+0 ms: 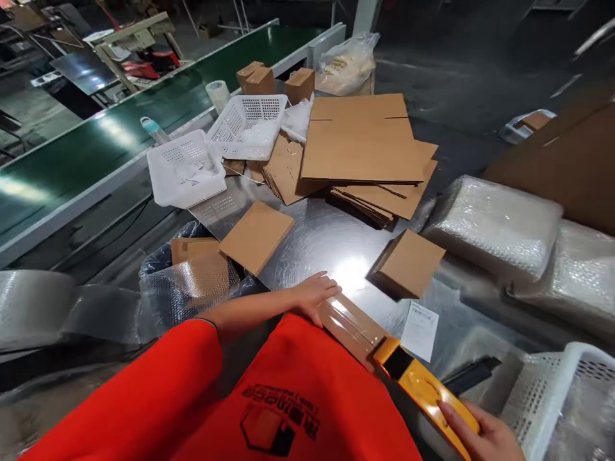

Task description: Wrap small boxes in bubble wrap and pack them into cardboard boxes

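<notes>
A small brown carton (353,325) lies at the metal table's near edge, against the red shirt, with clear shiny tape along its top. My left hand (317,294) rests on the carton's left end, fingers extended and apart. At the lower right, my right hand (480,432) is wrapped round a yellow tape dispenser (425,390). The dispenser's front end touches the carton's right end. A white printed label (419,330) lies just beyond the dispenser, beside a stack of small cardboard pieces (408,262).
Flat cardboard sheets (360,141) and white baskets (185,169) sit at the back. A green conveyor (115,121) runs behind. Bubble-wrapped packages (500,221) are at right, near a black-handled tool (471,374) and white basket (533,397). Bubble wrap (192,288) hangs at left.
</notes>
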`<state>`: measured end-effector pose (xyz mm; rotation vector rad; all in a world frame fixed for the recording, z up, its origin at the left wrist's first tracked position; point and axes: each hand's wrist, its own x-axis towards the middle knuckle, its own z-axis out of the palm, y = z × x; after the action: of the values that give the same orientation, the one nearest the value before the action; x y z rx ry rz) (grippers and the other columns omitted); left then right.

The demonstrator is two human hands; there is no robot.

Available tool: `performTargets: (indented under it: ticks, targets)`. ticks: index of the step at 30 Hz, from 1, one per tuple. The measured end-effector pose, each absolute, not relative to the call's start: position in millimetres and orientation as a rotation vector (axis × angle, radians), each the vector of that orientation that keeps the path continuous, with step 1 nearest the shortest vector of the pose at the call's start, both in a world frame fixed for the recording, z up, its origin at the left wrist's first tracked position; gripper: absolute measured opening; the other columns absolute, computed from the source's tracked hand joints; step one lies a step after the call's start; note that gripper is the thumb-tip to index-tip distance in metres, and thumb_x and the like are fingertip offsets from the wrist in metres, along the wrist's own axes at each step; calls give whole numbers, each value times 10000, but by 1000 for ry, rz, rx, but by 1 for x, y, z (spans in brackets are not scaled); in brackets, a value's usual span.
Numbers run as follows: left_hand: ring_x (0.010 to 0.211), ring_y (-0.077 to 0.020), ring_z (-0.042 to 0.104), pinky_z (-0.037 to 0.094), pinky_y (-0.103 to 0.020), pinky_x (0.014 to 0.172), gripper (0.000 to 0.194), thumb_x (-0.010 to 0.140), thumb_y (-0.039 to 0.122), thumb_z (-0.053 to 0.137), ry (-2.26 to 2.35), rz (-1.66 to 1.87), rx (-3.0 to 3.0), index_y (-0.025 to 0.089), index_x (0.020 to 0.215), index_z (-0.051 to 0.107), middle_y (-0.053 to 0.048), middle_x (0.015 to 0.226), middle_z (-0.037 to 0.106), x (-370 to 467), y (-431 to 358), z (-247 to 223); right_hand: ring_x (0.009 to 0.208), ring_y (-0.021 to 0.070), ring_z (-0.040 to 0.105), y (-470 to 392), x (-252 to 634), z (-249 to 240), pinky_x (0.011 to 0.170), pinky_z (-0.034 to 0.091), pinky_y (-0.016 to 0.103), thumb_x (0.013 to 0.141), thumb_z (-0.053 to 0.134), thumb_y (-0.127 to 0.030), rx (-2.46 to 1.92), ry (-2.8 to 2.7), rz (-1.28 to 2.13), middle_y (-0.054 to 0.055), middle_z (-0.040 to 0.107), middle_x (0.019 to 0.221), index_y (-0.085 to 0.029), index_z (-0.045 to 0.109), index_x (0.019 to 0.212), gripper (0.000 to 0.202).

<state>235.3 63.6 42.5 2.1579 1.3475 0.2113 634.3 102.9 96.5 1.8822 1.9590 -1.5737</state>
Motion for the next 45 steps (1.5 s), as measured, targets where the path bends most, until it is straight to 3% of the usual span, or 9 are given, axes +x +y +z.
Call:
performTargets:
  ticks: [5, 9, 12, 16, 18, 24, 35, 40, 45]
  targets:
    - [1202, -383, 530, 152, -539, 1201, 971, 600, 604, 766, 1335, 172, 2163, 93, 1368, 462, -215, 1295, 570, 232, 67, 45, 521, 186, 479, 97, 645, 85, 493, 378, 305, 478, 661, -747, 1913, 1933, -1580, 40, 529, 491, -203, 612, 451, 547]
    - [1227, -378, 520, 146, -545, 1204, 997, 551, 544, 793, 1399, 99, 2184, 109, 1380, 449, -198, 1306, 567, 199, 67, 54, 507, 156, 421, 97, 606, 69, 490, 315, 293, 550, 595, -748, 1852, 2029, -1621, 8, 460, 475, -210, 546, 456, 549]
    - [1351, -414, 404, 107, -569, 1204, 1059, 527, 476, 803, 1556, -121, 2218, 83, 1423, 400, -235, 1390, 508, 173, 66, 67, 527, 146, 406, 98, 571, 55, 506, 305, 282, 603, 547, -739, 1743, 2142, -1718, -6, 444, 490, -217, 499, 475, 540]
    - [1463, -444, 203, 78, -610, 1179, 1163, 544, 406, 801, 1607, -378, 2322, 46, 1500, 244, -298, 1554, 289, 191, 67, 80, 526, 138, 379, 98, 545, 36, 501, 294, 271, 628, 538, -732, 1655, 2123, -1851, -24, 407, 491, -226, 464, 509, 525]
    - [1457, -418, 230, 108, -593, 1175, 1172, 581, 453, 793, 1479, -363, 2391, 77, 1519, 198, -274, 1575, 269, 219, 70, 81, 522, 134, 366, 97, 542, 30, 500, 285, 271, 624, 547, -726, 1644, 2100, -1900, -28, 394, 495, -225, 462, 514, 520]
    - [1124, -372, 538, 284, -555, 1070, 994, 572, 557, 776, 1357, -257, 2370, 109, 1390, 431, -195, 1272, 594, 257, 80, 72, 527, 141, 393, 93, 549, 32, 502, 302, 269, 639, 529, -728, 1647, 2112, -1925, -18, 437, 493, -219, 491, 511, 526]
    - [1091, -344, 531, 202, -539, 1097, 1012, 573, 622, 707, 1308, -142, 2412, 106, 1395, 421, -187, 1265, 590, 244, 79, 61, 523, 172, 466, 85, 618, 27, 526, 346, 289, 686, 469, -808, 1678, 2143, -1550, 7, 491, 487, -232, 491, 487, 610]
    - [1071, -344, 535, 297, -482, 1003, 1008, 580, 644, 697, 1327, -155, 2443, 93, 1379, 428, -194, 1244, 591, 245, 80, 63, 690, 235, 620, 99, 558, 41, 594, 362, 297, 838, 430, -708, 1585, 2155, -1195, 87, 685, 676, -215, 647, 628, 577]
    - [1074, -334, 530, 321, -458, 962, 1037, 541, 657, 734, 1348, -180, 2447, 110, 1367, 428, -175, 1250, 587, 248, 80, 65, 858, 278, 681, 113, 501, 61, 603, 360, 300, 899, 446, -621, 1573, 2101, -1026, 139, 740, 882, -191, 733, 814, 524]
